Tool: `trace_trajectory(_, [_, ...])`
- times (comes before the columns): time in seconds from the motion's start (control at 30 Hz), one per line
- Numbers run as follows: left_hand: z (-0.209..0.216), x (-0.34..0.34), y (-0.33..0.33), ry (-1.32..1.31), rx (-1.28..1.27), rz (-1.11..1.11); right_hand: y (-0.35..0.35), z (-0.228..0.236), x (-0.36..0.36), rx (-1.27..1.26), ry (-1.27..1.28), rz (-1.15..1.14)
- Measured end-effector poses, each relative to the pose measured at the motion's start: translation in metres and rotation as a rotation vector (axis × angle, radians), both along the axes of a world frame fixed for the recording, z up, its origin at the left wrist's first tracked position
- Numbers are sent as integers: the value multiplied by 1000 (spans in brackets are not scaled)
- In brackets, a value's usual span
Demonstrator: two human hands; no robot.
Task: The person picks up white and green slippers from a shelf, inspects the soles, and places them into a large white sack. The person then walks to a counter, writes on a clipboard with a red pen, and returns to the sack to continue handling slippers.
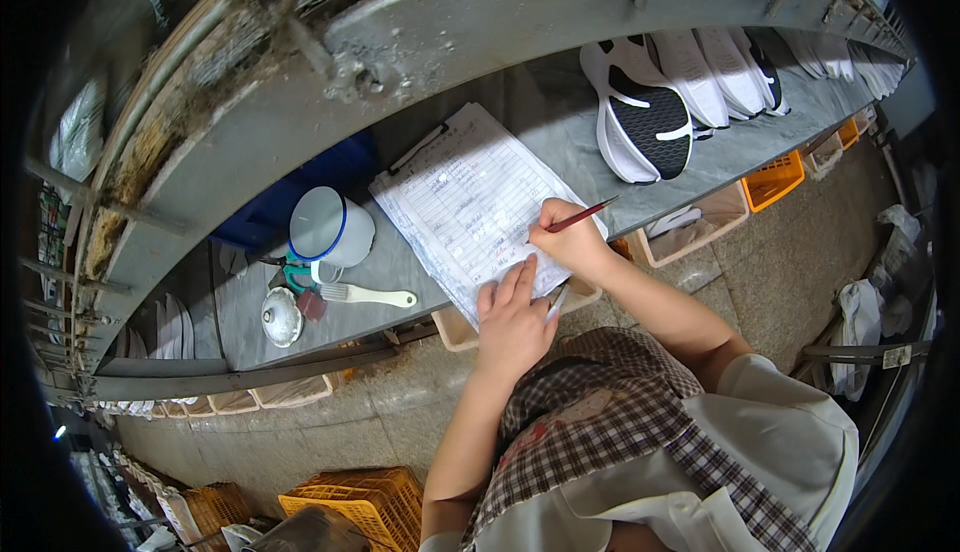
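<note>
A stack of printed forms with handwriting lies slanted on the grey worktop, a dark clip at its upper left edge. My right hand is closed round a dark red pen, its lower end down at the paper near the right edge. My left hand rests on the lower part of the sheets with its fingers stretched out. A pale slim object shows beside that hand; its kind is unclear. To the left stand a white enamel mug with a blue rim and a white-handled brush.
Black-and-white shoe soles stand in a row at the right of the worktop. Left of the brush are a white lid and green-handled scissors. A metal beam crosses above. Orange crates sit below the edge.
</note>
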State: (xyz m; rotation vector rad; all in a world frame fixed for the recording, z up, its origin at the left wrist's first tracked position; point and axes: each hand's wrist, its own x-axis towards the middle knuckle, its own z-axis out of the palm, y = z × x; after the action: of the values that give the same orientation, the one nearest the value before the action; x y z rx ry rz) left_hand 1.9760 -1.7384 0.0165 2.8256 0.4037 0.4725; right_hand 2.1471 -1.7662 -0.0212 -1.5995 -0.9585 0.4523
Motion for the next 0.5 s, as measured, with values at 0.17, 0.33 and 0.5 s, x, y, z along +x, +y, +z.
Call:
trace_trajectory(0.17, [0, -1, 3, -1, 5, 0, 5, -5, 0, 5, 15, -30])
trace_trajectory(0.33, [2, -2, 6, -21, 2, 1, 6, 2, 0, 5, -20, -36])
trace_trajectory(0.5, [4, -5, 9, -22, -12, -2, 3, 13, 3, 61, 445, -14])
